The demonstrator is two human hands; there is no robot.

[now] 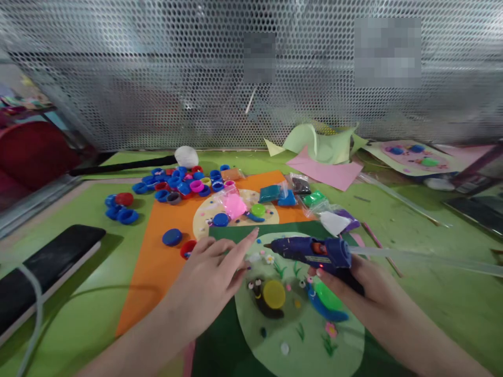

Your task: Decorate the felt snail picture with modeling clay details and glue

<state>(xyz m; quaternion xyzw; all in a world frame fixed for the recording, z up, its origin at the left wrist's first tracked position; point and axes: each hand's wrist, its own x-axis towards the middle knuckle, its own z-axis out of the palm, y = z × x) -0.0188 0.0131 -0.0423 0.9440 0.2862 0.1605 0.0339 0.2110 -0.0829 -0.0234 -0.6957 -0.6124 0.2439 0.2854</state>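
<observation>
My right hand [365, 283] grips a dark blue hot glue gun [306, 250], its nozzle aimed left and a long clear glue stick [424, 256] running out of its back. A small red light glows by the handle. My left hand [216, 275] is just left of the nozzle, index finger stretched forward and thumb apart from it; its other fingers are partly hidden. Beneath both hands lies a light green paper oval [291, 345] on a dark green sheet [220, 345]. It bears a black clay snail with a yellow cap shell [274, 294] and a blue snail with a green shell [329, 297].
Bottle caps [175, 183] are heaped at the back left. Clay packets [271, 193] lie behind the green sheet, over an orange sheet [145, 272] with another snail picture. A black power bank [47, 267] with a cable sits left. Paper scraps [318, 146] lie near the mesh wall [196, 94].
</observation>
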